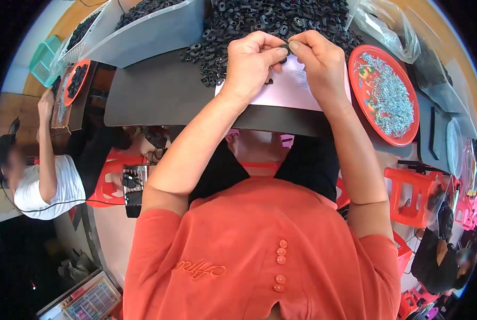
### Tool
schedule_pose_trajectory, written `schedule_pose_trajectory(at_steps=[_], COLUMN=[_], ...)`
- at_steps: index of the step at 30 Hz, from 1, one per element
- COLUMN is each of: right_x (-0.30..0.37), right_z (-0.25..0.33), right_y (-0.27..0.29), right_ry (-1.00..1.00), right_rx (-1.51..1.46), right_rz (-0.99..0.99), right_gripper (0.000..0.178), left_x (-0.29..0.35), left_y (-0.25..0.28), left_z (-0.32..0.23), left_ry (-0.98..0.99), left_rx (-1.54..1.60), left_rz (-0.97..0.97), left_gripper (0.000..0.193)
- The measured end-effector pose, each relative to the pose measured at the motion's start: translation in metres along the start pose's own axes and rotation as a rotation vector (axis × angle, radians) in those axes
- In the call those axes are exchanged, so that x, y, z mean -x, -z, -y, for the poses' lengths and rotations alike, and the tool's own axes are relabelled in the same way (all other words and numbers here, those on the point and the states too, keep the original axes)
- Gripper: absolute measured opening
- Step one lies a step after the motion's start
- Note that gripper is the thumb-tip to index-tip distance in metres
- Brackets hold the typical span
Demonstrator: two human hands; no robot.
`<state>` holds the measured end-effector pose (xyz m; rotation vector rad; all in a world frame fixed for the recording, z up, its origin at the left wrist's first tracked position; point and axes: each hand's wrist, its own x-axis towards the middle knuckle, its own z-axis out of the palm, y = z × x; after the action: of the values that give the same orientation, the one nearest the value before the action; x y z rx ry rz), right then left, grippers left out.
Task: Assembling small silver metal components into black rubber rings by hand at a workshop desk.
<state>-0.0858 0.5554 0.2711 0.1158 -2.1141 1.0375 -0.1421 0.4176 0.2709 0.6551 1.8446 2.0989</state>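
My left hand (253,64) pinches a small black plastic part (285,52) between thumb and fingers, above a pale pink sheet (281,95) on the table. Close against it, my right hand (319,60) has thumb and forefinger pressed together at the part's upper edge. Whatever sits between those right fingertips is too small to make out. A tiny dark piece (269,81) lies on the sheet below my left fingers. Just beyond both hands spreads a big heap of similar black parts (270,18).
Right of the sheet stands a red patterned plate (360,101) with many small silvery metal pieces (390,104). A translucent bin (158,40) of black parts is at back left. The dark table (148,90) ends before my lap. Other people sit at far left and lower right, near red stools (409,197).
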Motion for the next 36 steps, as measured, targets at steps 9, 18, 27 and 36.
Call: schedule_pose_trajectory(at_steps=[9, 18, 27, 36], right_x=[0.000, 0.007, 0.004, 0.006], right_z=[0.000, -0.008, -0.009, -0.009], right_y=[0.001, -0.001, 0.000, -0.004], right_ry=[-0.146, 0.078, -0.013, -0.015], right_rx=[-0.095, 0.222, 0.019, 0.085], right_rz=[0.061, -0.001, 0.068, 0.050], right_gripper=[0.013, 0.014, 0.015, 0.016], left_x=[0.000, 0.000, 0.000, 0.001], left_y=[-0.001, -0.004, -0.003, -0.001], left_z=[0.005, 0.002, 0.003, 0.005], left_ry=[-0.096, -0.024, -0.005, -0.058], left_rx=[-0.056, -0.117, -0.118, -0.161], left_rz=[-0.036, 0.008, -0.051, -0.019], left_gripper=[0.009, 0.007, 0.005, 0.006])
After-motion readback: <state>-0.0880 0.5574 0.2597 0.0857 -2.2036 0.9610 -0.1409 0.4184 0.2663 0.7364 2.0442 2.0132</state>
